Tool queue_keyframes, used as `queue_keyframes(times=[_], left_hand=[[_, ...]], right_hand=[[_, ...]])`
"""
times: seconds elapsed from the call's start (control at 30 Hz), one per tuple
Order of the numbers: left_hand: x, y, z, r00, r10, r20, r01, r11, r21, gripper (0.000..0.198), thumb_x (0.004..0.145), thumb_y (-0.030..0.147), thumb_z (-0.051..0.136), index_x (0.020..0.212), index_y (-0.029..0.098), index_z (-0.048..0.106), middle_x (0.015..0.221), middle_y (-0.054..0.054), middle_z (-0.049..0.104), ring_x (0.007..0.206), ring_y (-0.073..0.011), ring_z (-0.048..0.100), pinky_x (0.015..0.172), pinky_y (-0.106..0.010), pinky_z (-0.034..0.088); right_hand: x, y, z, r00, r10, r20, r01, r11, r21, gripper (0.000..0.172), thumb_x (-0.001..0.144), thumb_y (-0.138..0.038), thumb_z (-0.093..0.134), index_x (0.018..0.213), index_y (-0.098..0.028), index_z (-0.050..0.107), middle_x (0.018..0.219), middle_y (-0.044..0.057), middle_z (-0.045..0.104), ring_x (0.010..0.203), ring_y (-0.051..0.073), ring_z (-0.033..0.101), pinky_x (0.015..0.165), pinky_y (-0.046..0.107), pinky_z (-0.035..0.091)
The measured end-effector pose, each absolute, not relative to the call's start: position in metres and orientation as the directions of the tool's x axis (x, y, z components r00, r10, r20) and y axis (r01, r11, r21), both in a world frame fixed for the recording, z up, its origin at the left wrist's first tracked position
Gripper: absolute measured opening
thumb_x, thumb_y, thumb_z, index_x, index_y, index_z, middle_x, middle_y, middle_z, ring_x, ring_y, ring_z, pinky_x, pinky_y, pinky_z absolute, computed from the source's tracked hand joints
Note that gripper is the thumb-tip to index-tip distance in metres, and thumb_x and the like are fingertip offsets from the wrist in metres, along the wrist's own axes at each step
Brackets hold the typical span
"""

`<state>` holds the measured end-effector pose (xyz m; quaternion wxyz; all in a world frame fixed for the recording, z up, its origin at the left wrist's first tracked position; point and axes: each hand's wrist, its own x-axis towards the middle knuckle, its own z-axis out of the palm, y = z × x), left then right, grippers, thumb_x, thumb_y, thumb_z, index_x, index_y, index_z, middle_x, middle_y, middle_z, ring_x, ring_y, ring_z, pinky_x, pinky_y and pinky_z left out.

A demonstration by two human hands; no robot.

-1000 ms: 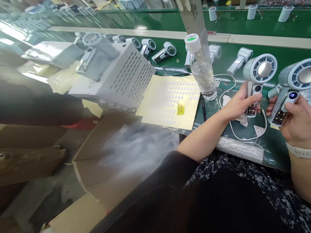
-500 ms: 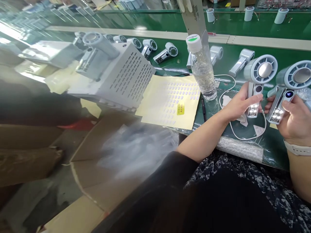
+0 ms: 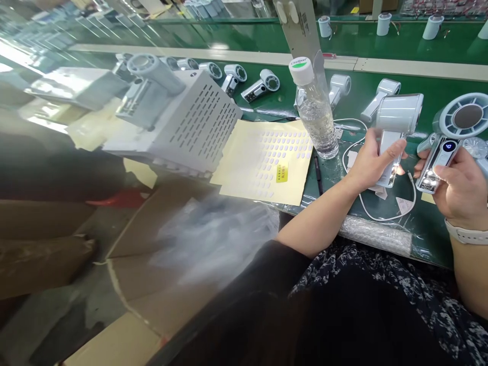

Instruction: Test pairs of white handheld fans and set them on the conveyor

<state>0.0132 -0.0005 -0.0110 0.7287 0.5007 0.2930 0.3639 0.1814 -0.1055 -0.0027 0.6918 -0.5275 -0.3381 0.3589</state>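
My left hand (image 3: 375,160) is closed round the handle of a pale blue-grey handheld fan (image 3: 398,114), whose head is turned sideways to the right. My right hand (image 3: 461,183) grips a second handheld fan (image 3: 446,147); its round grille faces me and a small display on the handle glows with digits. Below the hands a white charging cable (image 3: 385,219) loops over the green bench, its plug end lying loose between them. Behind my left hand lies another fan (image 3: 381,96). A clear water bottle (image 3: 318,117) with a white cap stands left of that hand.
Yellow sheets (image 3: 263,162) of small white stickers lie beside a black pen (image 3: 318,175). A white slotted metal box (image 3: 183,122) carries a fan on top. Several fans rest along the bench's back. An open carton (image 3: 141,269) with plastic bags stands below the bench.
The fan in my left hand has been turned, so its side shows instead of its front grille. My right hand has stayed nearly in place with its fan.
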Motion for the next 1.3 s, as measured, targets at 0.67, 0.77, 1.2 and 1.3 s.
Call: queue_keyframes(times=[0.67, 0.77, 1.2, 1.3], left_hand=[[0.001, -0.006, -0.007, 0.753, 0.642, 0.144, -0.339, 0.191, 0.921, 0.081, 0.090, 0.083, 0.088, 0.134, 0.030, 0.045, 0.106, 0.000, 0.079, 0.092, -0.0247, 0.086, 0.081, -0.040, 0.071], [0.001, -0.003, -0.009, 0.743, 0.662, 0.095, -0.310, 0.215, 0.926, 0.079, 0.088, 0.080, 0.092, 0.132, 0.029, 0.050, 0.114, -0.003, 0.082, 0.101, -0.0254, 0.086, 0.090, -0.042, 0.070], [0.003, -0.003, 0.008, 0.707, 0.698, -0.113, -0.262, 0.408, 0.875, 0.068, 0.064, 0.037, 0.111, 0.112, 0.021, 0.065, 0.100, 0.002, 0.070, 0.082, -0.0112, 0.067, 0.081, -0.031, 0.056], [0.005, -0.002, 0.006, 0.700, 0.700, -0.140, -0.304, 0.470, 0.829, 0.051, 0.075, 0.038, 0.098, 0.109, 0.021, 0.065, 0.101, 0.000, 0.075, 0.083, -0.0129, 0.068, 0.082, -0.032, 0.056]], right_hand=[[0.170, -0.117, 0.009, 0.537, 0.844, 0.003, -0.398, 0.257, -0.881, 0.064, 0.083, -0.078, 0.101, 0.113, -0.022, 0.092, 0.105, 0.010, 0.092, 0.094, 0.034, 0.088, 0.094, 0.059, 0.080], [0.173, -0.114, 0.008, 0.540, 0.842, -0.005, -0.401, 0.252, -0.881, 0.057, 0.087, -0.072, 0.100, 0.111, -0.021, 0.091, 0.103, 0.011, 0.092, 0.093, 0.033, 0.087, 0.096, 0.061, 0.079], [0.186, -0.111, 0.000, 0.364, 0.913, -0.186, -0.507, 0.027, -0.862, 0.036, 0.092, -0.059, 0.072, 0.100, -0.026, 0.081, 0.080, 0.006, 0.074, 0.064, 0.023, 0.069, 0.055, 0.039, 0.065], [0.184, -0.110, 0.001, 0.363, 0.920, -0.149, -0.478, 0.046, -0.877, 0.034, 0.091, -0.060, 0.070, 0.082, -0.027, 0.074, 0.078, 0.007, 0.074, 0.061, 0.023, 0.064, 0.052, 0.040, 0.060]])
